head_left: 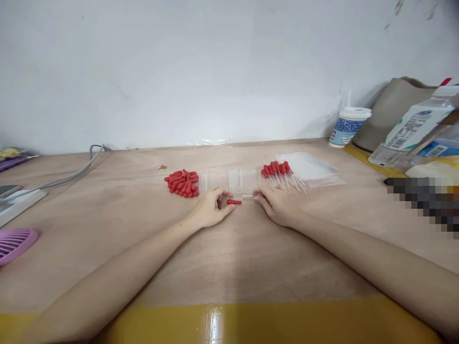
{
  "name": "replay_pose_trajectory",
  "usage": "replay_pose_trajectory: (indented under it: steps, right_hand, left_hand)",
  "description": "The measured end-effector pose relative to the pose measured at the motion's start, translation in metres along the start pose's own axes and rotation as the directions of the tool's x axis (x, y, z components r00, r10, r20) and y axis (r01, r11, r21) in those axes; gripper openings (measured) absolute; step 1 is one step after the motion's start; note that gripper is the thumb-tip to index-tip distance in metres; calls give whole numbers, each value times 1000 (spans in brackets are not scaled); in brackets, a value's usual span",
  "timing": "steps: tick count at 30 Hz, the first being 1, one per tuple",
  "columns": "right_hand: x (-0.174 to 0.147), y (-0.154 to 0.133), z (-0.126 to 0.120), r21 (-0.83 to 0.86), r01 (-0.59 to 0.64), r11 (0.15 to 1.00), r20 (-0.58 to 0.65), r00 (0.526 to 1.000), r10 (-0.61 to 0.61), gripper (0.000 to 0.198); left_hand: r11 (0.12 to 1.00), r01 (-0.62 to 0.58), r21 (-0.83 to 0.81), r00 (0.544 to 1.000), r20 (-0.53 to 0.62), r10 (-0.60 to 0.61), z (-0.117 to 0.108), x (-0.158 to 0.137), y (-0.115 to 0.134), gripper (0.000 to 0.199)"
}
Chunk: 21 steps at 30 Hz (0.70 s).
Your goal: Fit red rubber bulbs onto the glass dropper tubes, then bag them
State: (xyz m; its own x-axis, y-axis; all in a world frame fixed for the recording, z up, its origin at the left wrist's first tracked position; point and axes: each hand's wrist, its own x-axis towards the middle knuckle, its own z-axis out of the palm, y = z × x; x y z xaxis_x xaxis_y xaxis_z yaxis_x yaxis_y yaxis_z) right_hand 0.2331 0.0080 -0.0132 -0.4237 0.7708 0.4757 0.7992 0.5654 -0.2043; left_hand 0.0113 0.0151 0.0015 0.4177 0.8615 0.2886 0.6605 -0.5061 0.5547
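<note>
My left hand (214,207) curls its thumb and fingers around a small red rubber dropper bulb (234,202), whose narrow end points right. Opposite it, my right hand (274,204) pinches a clear thin dropper tube (247,197), and the tube's end points left. The bulb and the tube are close together but apart. Just behind the hands lies a row of clear tubes (229,180). A heap of red bulbs (182,183) sits at the left end of that row. To the right, behind my right hand, lie several droppers with red bulbs on them (277,169).
Clear plastic bags (310,168) lie at the back right. Beyond them stand a paper cup (347,126), a plastic bottle (412,126) and a grey container (387,110). A grey cable (71,173) and a pink slatted object (16,243) are on the left. Yellow tape (172,325) covers the front edge.
</note>
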Motion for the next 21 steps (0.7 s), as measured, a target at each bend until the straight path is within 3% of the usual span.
replay_pose_trajectory:
  steps: [4, 9, 21]
  right_hand:
    - [0, 1, 2, -17, 72, 997, 1, 997, -72, 21]
    - [0, 2, 3, 40, 87, 995, -11, 996, -87, 18]
    - [-2, -2, -1, 137, 127, 982, -32, 992, -124, 21]
  left_hand:
    - [995, -92, 36, 996, 20, 91, -1, 1, 5, 24]
    - [984, -173, 32, 982, -68, 175, 5, 1, 9, 16]
    - [975, -131, -181, 991, -32, 128, 4, -1, 12, 16]
